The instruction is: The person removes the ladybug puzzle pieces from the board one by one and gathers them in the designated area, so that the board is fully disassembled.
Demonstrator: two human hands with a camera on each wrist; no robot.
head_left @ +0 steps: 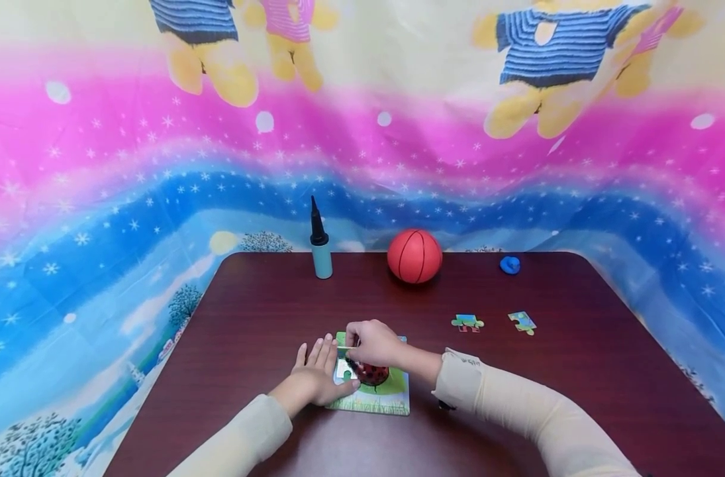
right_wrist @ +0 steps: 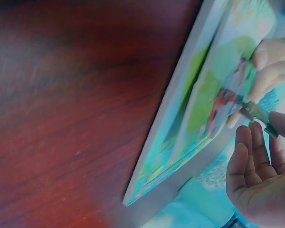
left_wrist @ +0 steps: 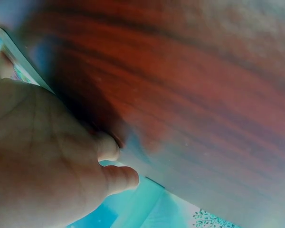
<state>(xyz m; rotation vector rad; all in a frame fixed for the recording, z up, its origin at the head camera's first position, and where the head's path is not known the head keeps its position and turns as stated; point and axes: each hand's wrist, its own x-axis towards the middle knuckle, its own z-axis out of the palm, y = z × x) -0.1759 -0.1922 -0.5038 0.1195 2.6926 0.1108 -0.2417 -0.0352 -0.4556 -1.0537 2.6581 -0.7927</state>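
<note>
— Who is at work here, and on what surface?

— A person in pale cream sleeves (head_left: pixel 517 397), seen from the head, leans over a dark reddish-brown wooden bench (head_left: pixel 255 311).

— What are the hands doing?

— The left hand (head_left: pixel 317 376) lies with its fingers straight and spread at the left side of a flat, rectangular jigsaw board (head_left: pixel 392 405), its thumb reaching over the picture. The right hand (head_left: pixel 374 341) pinches a small, thin jigsaw piece with a greenish face (right_wrist: pixel 256 114) between thumb and fingertips, just above the board's upper left part.

— What does the board show?

— A red ladybird with black spots (head_left: pixel 372 375) on green, with grass along the near edge. Beside the left thumb there is a pale, jigsaw-edged gap (head_left: pixel 341 368).

— Are there more pieces?

— Two, lying apart from each other to the right, beyond the board: one green, blue and red piece (head_left: pixel 467 323), and one blue and green piece (head_left: pixel 522 322).

— And towards the far edge?

— From left to right: an upright teal cylinder pump with a black pointed nozzle (head_left: pixel 322 258), a red ball with black seam lines (head_left: pixel 414 257), and a small blue object (head_left: pixel 510 265), too small to identify. Behind hangs a pink and blue cloth printed with bears and snowflakes (head_left: pixel 362 152).
</note>
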